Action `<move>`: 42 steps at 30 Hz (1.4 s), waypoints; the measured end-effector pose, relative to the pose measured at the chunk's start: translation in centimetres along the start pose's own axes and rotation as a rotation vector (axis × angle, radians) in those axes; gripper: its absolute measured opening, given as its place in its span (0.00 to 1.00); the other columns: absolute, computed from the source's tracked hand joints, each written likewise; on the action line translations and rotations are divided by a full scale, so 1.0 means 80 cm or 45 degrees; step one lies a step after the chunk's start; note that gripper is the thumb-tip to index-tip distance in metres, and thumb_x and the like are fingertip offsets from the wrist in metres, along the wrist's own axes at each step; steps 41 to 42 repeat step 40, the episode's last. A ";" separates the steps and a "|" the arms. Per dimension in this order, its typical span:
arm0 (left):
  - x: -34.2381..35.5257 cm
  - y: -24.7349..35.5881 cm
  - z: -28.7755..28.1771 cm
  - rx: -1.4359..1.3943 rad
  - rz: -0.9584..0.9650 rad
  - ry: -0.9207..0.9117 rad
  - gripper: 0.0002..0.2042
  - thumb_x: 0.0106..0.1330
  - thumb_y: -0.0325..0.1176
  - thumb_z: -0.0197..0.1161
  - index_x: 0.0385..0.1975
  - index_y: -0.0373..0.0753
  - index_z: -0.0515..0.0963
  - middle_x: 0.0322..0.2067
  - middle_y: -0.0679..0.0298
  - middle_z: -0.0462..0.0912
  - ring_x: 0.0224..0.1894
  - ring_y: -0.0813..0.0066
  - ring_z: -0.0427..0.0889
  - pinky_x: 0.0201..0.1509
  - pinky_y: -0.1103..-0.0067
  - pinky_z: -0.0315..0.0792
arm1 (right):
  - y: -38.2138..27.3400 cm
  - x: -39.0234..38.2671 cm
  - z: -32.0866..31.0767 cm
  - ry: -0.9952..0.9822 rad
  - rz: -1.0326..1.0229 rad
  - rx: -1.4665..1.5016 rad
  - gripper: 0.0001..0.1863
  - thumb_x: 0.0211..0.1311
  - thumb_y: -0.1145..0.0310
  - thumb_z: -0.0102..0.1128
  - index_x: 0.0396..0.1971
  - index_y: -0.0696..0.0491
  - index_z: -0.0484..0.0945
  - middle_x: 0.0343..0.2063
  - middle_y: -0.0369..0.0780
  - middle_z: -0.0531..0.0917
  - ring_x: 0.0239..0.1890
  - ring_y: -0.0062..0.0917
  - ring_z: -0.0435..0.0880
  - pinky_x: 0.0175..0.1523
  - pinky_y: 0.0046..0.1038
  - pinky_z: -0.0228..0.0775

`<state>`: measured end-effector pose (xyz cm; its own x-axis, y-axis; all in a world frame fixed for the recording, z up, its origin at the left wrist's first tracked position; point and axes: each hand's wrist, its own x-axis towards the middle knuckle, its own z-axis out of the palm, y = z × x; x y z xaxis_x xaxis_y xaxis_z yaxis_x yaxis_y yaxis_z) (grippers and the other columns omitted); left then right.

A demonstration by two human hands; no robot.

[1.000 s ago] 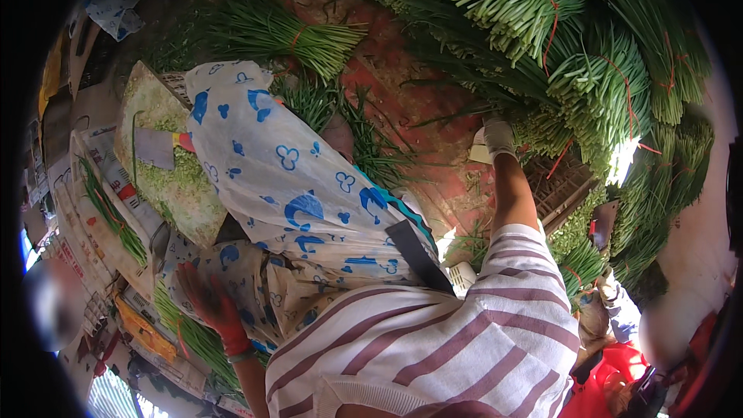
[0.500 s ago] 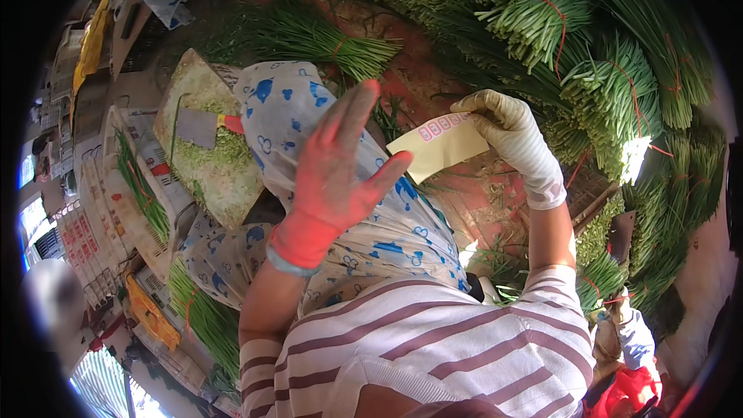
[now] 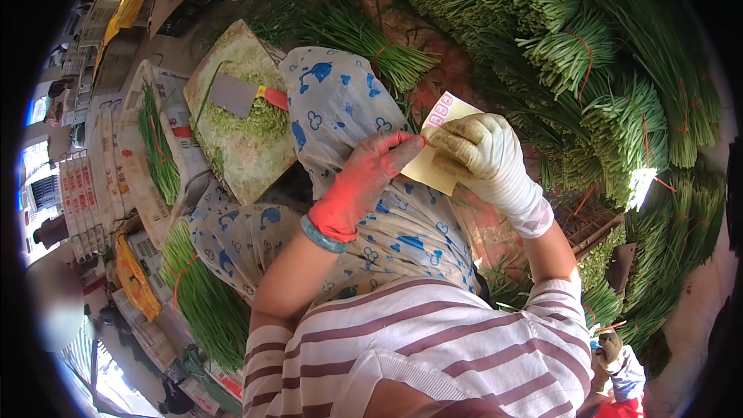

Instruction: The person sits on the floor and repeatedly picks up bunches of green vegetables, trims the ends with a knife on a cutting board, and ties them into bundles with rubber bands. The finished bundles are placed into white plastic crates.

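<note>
A pale yellow paper slip (image 3: 429,170), with a row of small red printed boxes at its far end, is held over my lap. My right hand (image 3: 484,156), in a soiled whitish glove, is closed on it, the fingers covering its right side. At its left edge my left hand (image 3: 362,182) has thumb and fingertips pinched together; it wears a red glove with a darkened palm. The two hands almost meet at the paper. A patterned apron (image 3: 340,93), pale with blue figures, covers my legs beneath them.
Left of my knee, a cleaver (image 3: 234,95) with a red handle lies on a board (image 3: 251,170) strewn with green trimmings. Bundles of green stalks (image 3: 542,19) tied with red bands are piled at right. Another bundle (image 3: 387,50) lies ahead. A co-worker's gloved hand (image 3: 610,347) appears lower right.
My left hand has gone from open and raised to pinching at the paper's edge. My right hand has drawn the paper nearer, turning it more upright. The view has shifted slightly.
</note>
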<state>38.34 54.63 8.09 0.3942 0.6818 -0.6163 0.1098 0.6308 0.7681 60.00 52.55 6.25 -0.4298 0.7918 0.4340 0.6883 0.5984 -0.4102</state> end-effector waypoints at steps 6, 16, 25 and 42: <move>-0.003 -0.005 0.014 0.119 0.099 -0.022 0.17 0.67 0.40 0.67 0.49 0.34 0.80 0.39 0.70 0.81 0.38 0.86 0.77 0.42 0.86 0.70 | -0.004 -0.007 0.000 0.019 0.048 -0.099 0.21 0.46 0.60 0.73 0.44 0.44 0.85 0.34 0.32 0.82 0.36 0.31 0.81 0.39 0.35 0.73; 0.006 -0.037 0.029 -0.367 0.075 0.041 0.15 0.66 0.39 0.68 0.47 0.37 0.82 0.35 0.72 0.82 0.35 0.86 0.75 0.41 0.84 0.69 | -0.002 -0.018 0.007 0.065 0.045 -0.261 0.17 0.46 0.61 0.72 0.40 0.44 0.86 0.29 0.31 0.82 0.29 0.29 0.80 0.32 0.32 0.71; 0.005 -0.027 0.033 0.148 0.387 0.080 0.15 0.69 0.41 0.66 0.43 0.33 0.82 0.32 0.69 0.82 0.32 0.85 0.74 0.38 0.82 0.70 | 0.010 -0.025 0.009 0.084 0.351 0.361 0.10 0.52 0.70 0.70 0.36 0.50 0.85 0.30 0.36 0.83 0.31 0.29 0.82 0.33 0.29 0.73; 0.042 -0.045 0.031 0.039 0.299 0.164 0.13 0.69 0.36 0.67 0.46 0.33 0.82 0.35 0.63 0.87 0.35 0.80 0.82 0.43 0.82 0.74 | 0.062 -0.096 -0.006 0.459 1.048 1.890 0.08 0.63 0.65 0.68 0.40 0.50 0.84 0.66 0.47 0.73 0.70 0.35 0.68 0.72 0.35 0.57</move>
